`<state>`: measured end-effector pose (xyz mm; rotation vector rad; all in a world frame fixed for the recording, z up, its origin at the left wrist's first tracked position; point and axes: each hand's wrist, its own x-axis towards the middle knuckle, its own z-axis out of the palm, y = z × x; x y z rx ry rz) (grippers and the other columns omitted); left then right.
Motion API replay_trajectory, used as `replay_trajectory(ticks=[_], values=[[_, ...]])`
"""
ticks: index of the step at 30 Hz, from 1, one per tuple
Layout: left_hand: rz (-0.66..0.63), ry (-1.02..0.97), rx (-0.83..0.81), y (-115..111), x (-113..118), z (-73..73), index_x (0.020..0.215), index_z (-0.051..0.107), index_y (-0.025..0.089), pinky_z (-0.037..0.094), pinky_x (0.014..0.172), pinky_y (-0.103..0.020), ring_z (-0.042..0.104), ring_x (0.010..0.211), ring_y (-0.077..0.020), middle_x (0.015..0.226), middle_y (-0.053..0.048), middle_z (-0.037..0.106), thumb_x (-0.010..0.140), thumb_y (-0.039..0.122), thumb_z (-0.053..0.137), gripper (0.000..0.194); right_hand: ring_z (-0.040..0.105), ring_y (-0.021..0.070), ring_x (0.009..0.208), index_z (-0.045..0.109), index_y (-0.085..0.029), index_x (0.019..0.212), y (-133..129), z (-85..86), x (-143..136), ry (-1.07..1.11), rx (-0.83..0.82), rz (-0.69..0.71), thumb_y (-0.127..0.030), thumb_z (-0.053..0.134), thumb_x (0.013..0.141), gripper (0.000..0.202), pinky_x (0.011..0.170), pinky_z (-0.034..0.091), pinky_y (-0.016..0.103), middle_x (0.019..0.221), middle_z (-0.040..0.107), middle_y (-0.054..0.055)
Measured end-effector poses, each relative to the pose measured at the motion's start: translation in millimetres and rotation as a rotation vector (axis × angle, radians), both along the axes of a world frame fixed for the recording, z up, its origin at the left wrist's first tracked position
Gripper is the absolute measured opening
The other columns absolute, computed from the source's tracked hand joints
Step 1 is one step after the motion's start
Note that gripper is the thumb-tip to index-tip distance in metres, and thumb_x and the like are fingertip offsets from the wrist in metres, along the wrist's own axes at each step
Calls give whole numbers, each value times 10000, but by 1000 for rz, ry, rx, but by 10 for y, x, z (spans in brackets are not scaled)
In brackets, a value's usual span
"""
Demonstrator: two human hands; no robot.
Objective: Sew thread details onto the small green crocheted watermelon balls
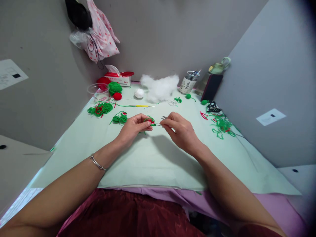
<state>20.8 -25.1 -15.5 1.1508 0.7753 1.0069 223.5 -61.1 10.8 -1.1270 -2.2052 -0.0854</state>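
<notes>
My left hand (134,128) is closed, pinching a small red and green crocheted piece (150,121) between thumb and fingers above the middle of the table. Facing it, my right hand (179,130) has its fingertips closed on a thin metal needle (158,124) that reaches to the edge of the piece. I cannot make out whether its tip is a hook. Pointed metal tips, apparently of scissors (164,118), show just behind my right fingers; the remainder is hidden by the hand. A green yarn bundle (119,118) lies left of my left hand.
White stuffing (160,88), a white yarn ball (139,93) and a yellow-handled crochet hook (142,106) lie beyond my hands. Tangled green yarn lies at left (100,109) and right (223,125). A pen holder (187,84), a phone (212,87) and a bottle (217,68) stand back right.
</notes>
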Motion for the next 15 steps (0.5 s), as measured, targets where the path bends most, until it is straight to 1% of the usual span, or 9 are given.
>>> replay_trajectory(ticks=[5,8,10,12,13,15], values=[[-44,10,-18,2,-6,0,859,674,164,536,866,-357,661,754,-135,828,0,655,738,320,769,220,513,149,746,682,-174,908,-17,36,14,20,-66,7,-164,483,961,206,631,381,270,805,548,49],[-84,-10,-52,16,-24,37,862,676,160,533,879,-367,669,769,-138,864,-6,667,731,304,773,217,506,131,720,693,-186,919,-20,75,40,94,-139,14,-160,528,945,169,637,384,260,807,549,34],[-130,-16,-30,23,-41,69,882,679,166,528,891,-373,679,804,-152,897,-13,675,738,292,767,211,504,122,699,697,-194,925,-16,99,58,166,-173,36,-156,561,929,141,630,388,253,803,551,25],[-149,-5,62,20,-53,97,902,683,174,522,900,-372,677,854,-167,920,-23,679,750,273,756,195,502,118,683,697,-199,928,-13,114,66,225,-174,56,-154,580,919,125,613,389,249,795,552,20],[-130,8,134,14,-55,108,895,684,177,518,899,-365,669,882,-173,929,-30,679,757,258,748,173,502,118,679,695,-199,930,-12,118,64,239,-158,65,-152,582,918,123,607,389,249,792,552,20],[-32,42,309,-7,-53,117,834,688,179,508,889,-340,639,947,-180,957,-47,671,774,216,722,78,508,122,687,689,-191,936,-15,117,45,234,-92,83,-144,569,925,129,609,397,252,792,554,27]])
